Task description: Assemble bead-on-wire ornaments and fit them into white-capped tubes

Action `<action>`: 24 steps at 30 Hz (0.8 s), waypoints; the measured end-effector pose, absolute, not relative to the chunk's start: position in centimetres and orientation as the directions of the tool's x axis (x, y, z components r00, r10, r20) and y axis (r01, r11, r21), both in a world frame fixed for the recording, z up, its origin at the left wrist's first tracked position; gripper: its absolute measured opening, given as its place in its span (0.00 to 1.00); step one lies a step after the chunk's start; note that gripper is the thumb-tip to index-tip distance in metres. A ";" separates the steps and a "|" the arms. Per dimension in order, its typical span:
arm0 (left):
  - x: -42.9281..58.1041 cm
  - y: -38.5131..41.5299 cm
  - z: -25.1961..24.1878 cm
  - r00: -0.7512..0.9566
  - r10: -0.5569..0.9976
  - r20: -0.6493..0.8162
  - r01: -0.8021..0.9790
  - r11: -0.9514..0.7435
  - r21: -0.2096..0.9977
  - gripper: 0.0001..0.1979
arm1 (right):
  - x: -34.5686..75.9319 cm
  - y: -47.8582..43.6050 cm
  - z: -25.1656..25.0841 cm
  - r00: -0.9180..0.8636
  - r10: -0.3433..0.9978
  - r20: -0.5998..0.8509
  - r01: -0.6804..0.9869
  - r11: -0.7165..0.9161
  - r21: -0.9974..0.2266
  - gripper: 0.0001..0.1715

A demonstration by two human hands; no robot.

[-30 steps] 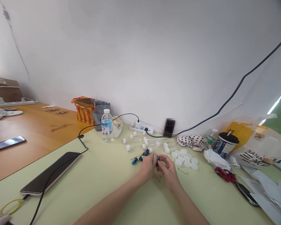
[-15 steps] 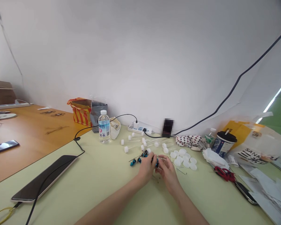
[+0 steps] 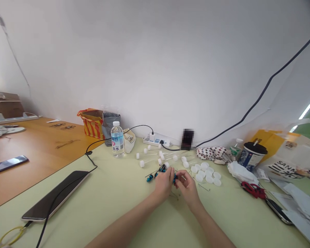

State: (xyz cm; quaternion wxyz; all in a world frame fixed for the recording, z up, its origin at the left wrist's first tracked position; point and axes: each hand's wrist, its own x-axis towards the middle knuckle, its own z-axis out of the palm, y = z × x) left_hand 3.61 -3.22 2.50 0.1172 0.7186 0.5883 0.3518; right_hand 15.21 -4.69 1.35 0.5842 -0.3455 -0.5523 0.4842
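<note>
Close together over the green table (image 3: 113,199), both my hands are closed around one small blue part (image 3: 175,178). My left hand (image 3: 164,183) grips it and hides most of it. The fingertips of my right hand (image 3: 187,187) pinch at its right side; the exact contact is too small to make out. Just beyond my left hand lie more blue-and-black parts (image 3: 150,177) with thin metal stems. Several white round discs (image 3: 204,166) are spread to the right of my hands, with thin metal pins (image 3: 204,187) in front of them.
Clear tubes with white caps (image 3: 142,163) lie behind my hands. A water bottle (image 3: 117,141), a power strip (image 3: 155,139) and a dark tablet (image 3: 57,196) with a cable are further left. Red-handled scissors (image 3: 253,190), a cup (image 3: 251,156) and bags (image 3: 286,162) stand right.
The whole view has shifted slightly, so things appear further right. My right fingertips have shifted a little around the blue part; my left hand keeps its grip.
</note>
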 end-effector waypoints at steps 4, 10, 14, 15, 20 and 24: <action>3.6 -3.2 2.5 0.067 0.927 0.369 0.774 -0.282 0.567 0.18 | 15.1 -4.7 1.5 -0.064 0.941 0.331 -0.182 0.315 -0.931 0.08; 3.4 -2.7 2.2 0.101 0.914 0.392 0.672 -0.354 0.651 0.17 | 15.2 -4.9 2.6 -0.068 0.965 0.252 -0.188 0.236 -0.954 0.14; 3.2 -2.5 2.0 0.094 0.909 0.406 0.682 -0.356 0.638 0.16 | 15.4 -4.9 2.8 -0.106 0.955 0.279 -0.167 0.259 -0.951 0.14; 3.2 -2.4 2.0 0.093 0.906 0.414 0.688 -0.358 0.631 0.15 | 15.4 -4.8 2.8 -0.111 0.950 0.294 -0.159 0.275 -0.948 0.15; 3.1 -2.2 2.0 0.062 0.904 0.422 0.722 -0.333 0.607 0.15 | 15.6 -4.3 2.2 -0.061 0.971 0.229 -0.135 0.220 -0.966 0.18; 3.1 -2.3 2.3 0.063 0.907 0.416 0.744 -0.320 0.587 0.15 | 15.9 -4.2 2.3 -0.115 0.964 0.240 -0.138 0.224 -0.965 0.19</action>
